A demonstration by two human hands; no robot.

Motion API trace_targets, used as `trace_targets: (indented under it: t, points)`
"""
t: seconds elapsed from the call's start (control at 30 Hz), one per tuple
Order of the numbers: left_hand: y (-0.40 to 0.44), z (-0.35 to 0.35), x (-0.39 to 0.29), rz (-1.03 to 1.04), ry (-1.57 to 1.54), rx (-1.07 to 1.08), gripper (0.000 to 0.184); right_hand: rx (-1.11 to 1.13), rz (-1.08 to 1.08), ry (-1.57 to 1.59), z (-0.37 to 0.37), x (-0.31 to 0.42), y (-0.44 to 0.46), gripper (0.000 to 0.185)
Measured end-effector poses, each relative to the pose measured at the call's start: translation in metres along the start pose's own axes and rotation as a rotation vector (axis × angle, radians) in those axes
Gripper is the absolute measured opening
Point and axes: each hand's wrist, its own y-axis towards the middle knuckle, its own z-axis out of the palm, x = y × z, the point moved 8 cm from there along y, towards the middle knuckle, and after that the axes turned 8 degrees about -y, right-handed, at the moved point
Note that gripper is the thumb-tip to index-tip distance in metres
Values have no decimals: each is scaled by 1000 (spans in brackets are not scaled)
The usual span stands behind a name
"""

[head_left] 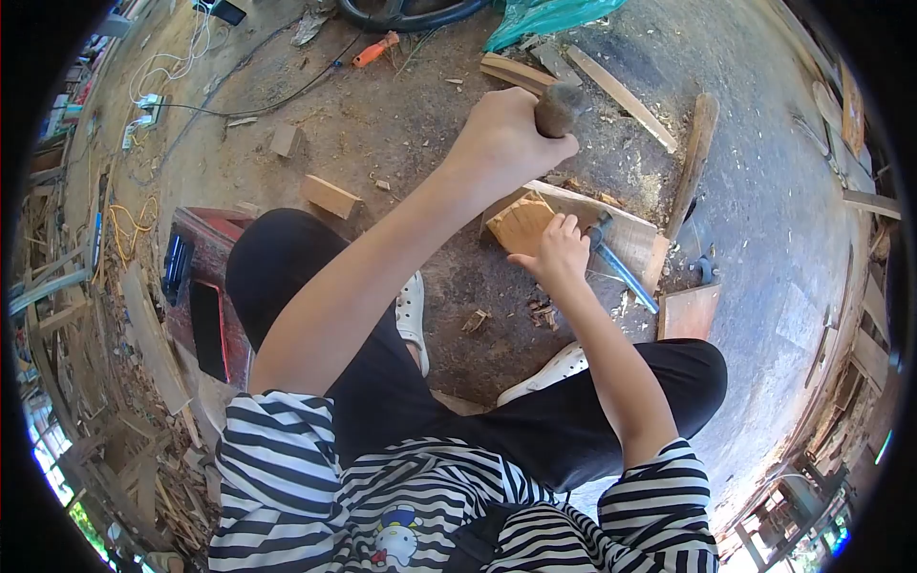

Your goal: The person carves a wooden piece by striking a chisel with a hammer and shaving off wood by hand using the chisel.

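My left hand (pixel 506 138) is raised over the ground with its fingers wrapped round a wooden tool with a thick rounded end (pixel 561 110). The rest of that tool is hidden by the hand, so its exact kind does not show. Lower and to the right, my right hand (pixel 562 253) lies with thumb stretched out and fingers apart on a light wooden block (pixel 521 224). A longer board (pixel 626 229) lies along the block's far side. Beside the right fingers rests a hammer (pixel 626 272) with a dark head and a blue handle pointing down to the right.
An orange-handled screwdriver (pixel 375 50) lies at the back near a black wheel (pixel 411 17). Wood offcuts (pixel 331 196), a long strip (pixel 623 98) and a curved stick (pixel 694 162) lie around. Left are a red box-like object (pixel 212 296) and cables. A green plastic sheet (pixel 549 19) lies behind.
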Motion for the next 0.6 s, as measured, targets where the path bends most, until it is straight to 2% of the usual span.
trace_targets:
  t: [0.1, 0.17, 0.2, 0.27, 0.4, 0.47, 0.6]
  points:
    - [3, 10, 10, -46, -87, 23, 36, 33, 78, 57, 12, -1, -11, 100]
    - [3, 15, 15, -49, -169, -38, 35, -153, 96, 76, 10, -3, -16, 89]
    - [3, 22, 17, -46, -169, -29, 35, -150, 104, 79, 10, -5, -16, 89]
    - [2, 31, 19, -2, -235, -82, 33, 13, 159, 176, 20, -12, -11, 86]
    - [0, 58, 21, -81, -256, 12, 30, -15, 163, 200, 26, -17, -11, 79]
    - [1, 70, 23, -63, -281, 19, 30, -80, 144, 239, 27, -19, -10, 65]
    - [4, 83, 18, -65, -188, 90, 27, -22, 148, 303, 27, -26, -7, 51]
